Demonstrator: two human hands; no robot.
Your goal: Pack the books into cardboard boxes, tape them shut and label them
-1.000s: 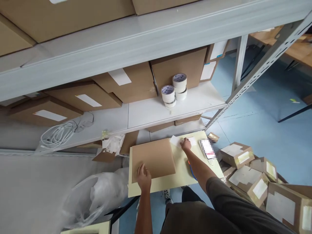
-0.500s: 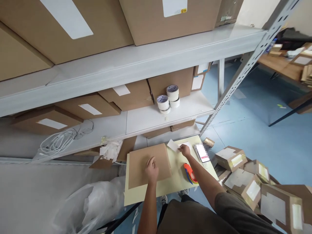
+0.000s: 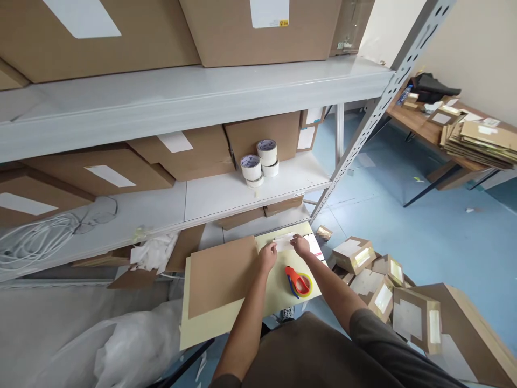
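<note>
A white label sheet (image 3: pixel 285 242) is stretched between my two hands above the pale yellow table (image 3: pixel 278 280). My left hand (image 3: pixel 268 255) pinches its left edge, and my right hand (image 3: pixel 300 246) has closed on its right side. Left of the sheet lies a flat brown cardboard box (image 3: pixel 222 276), partly behind my left forearm. An orange tape dispenser (image 3: pixel 298 282) with a yellow roll rests nearer my body. Beyond my right hand is a phone (image 3: pixel 314 246) with a lit screen, partly covered by my wrist.
Grey metal shelving (image 3: pixel 226 97) rises ahead, loaded with large cartons. White tape rolls (image 3: pixel 258 161) are stacked on its middle shelf. Several taped boxes (image 3: pixel 374 280) are piled on the floor at right. Plastic wrapping (image 3: pixel 137 345) lies at lower left, and a wooden desk (image 3: pixel 424 126) stands farther right.
My left hand has moved off the cardboard box to the right and taken hold of the label sheet. The camera view has turned to the right.
</note>
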